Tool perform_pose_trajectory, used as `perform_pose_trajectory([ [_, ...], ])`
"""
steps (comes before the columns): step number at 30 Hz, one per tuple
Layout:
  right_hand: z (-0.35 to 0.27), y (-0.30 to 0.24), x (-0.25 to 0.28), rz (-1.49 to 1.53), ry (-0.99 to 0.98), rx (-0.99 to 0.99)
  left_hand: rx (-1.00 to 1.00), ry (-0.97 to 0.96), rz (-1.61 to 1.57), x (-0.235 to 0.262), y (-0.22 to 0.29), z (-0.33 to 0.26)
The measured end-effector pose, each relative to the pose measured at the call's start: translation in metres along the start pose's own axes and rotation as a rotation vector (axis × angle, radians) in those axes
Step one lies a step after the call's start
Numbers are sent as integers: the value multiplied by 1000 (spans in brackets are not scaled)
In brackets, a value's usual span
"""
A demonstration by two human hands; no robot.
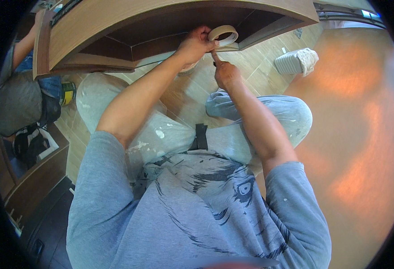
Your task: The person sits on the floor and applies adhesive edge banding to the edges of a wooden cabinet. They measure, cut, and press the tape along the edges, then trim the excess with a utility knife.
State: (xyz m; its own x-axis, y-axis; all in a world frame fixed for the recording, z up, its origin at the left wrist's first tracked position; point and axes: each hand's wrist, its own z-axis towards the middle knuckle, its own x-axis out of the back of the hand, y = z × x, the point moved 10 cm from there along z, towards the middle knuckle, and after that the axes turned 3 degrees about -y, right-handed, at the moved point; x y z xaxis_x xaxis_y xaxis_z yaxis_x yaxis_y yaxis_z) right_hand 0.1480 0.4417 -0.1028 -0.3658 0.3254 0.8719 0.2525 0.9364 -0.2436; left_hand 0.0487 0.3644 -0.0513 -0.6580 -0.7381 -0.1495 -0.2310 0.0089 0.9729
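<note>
Fingers of the left hand [196,44] grip a pale round roll of masking tape [223,35] against the brown wooden cabinet edge [268,33]. Just below it, the right hand [226,73] is curled, index finger raised to the tape; what it pinches is hard to make out.

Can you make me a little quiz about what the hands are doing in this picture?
1. Which hand holds the roll of masking tape?
2. True or false: the right hand rests flat on the floor.
3. The tape is held against: A) the wooden cabinet, B) the white ribbed container, C) the knee.

Key: 1. The left hand. 2. False; it is raised, finger at the tape. 3. A.
</note>
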Motion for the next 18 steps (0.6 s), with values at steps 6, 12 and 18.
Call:
perform_pose_trajectory([
  [6, 8, 22, -2, 69, -36, -111, 56, -3, -52, 5, -4, 1],
  [12, -8, 66, 18, 153, 73, -319, 59, -7, 6, 19, -15, 7],
  [18, -16, 62, 27, 222, 103, -287, 77, 55, 187, 28, -17, 5],
])
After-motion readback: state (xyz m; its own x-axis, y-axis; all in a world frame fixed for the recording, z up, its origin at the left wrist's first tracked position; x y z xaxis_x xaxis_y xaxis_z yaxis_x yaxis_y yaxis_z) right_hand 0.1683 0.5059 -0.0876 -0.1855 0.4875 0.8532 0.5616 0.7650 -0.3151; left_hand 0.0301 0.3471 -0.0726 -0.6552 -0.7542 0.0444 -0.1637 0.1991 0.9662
